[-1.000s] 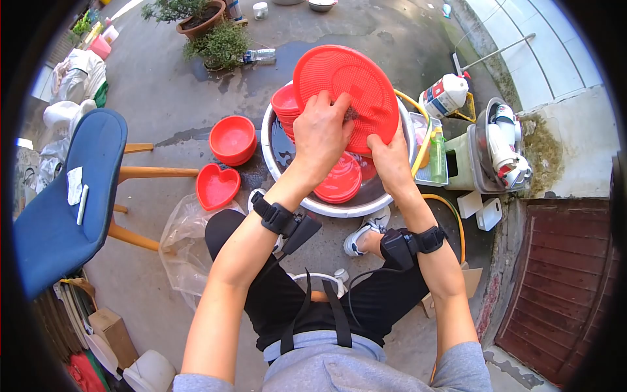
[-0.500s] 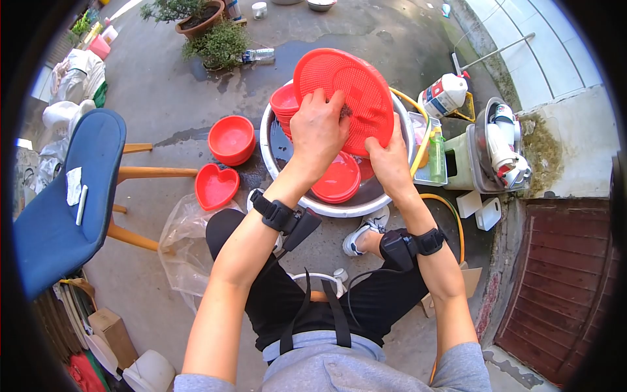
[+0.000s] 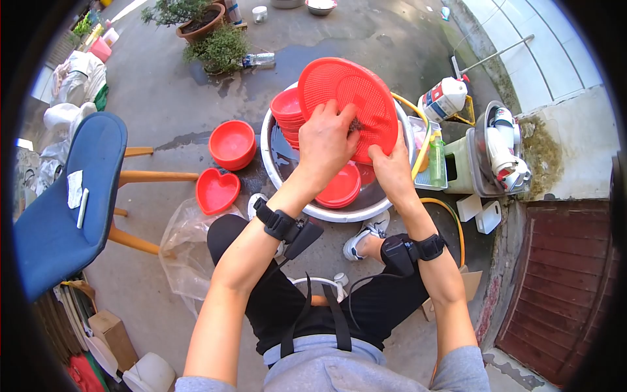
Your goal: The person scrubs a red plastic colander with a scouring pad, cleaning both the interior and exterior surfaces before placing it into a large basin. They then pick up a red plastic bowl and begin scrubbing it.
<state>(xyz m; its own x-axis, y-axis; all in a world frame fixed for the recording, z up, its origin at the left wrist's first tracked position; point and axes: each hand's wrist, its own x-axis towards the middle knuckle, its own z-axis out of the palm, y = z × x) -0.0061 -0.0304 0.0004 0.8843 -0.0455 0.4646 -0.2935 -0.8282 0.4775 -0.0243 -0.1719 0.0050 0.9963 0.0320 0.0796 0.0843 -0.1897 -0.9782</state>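
A red perforated basket (image 3: 366, 88) is tilted above a large round basin (image 3: 266, 140). My right hand (image 3: 394, 166) grips its lower right rim. Against its inside, my left hand (image 3: 328, 137) has its fingers closed round a dark scrubber (image 3: 354, 125). Stacked red bowls (image 3: 286, 108) stand in the basin at the left, and more red bowls (image 3: 341, 186) lie in its lower part. To the basin's left, on the ground, are a stack of round red bowls (image 3: 232, 142) and a heart-shaped red bowl (image 3: 217, 191).
A blue chair (image 3: 78, 183) stands at the left, near a clear plastic bag (image 3: 186, 245). At the right are a yellow hose (image 3: 421, 157), a tray with a green bottle (image 3: 436, 160), a white jug (image 3: 444, 98) and a bin (image 3: 462, 163). Potted plants (image 3: 219, 49) stand ahead.
The basket has shifted slightly down and to the right in view. My left hand, with the scrubber, has moved slightly right and down along its inside.
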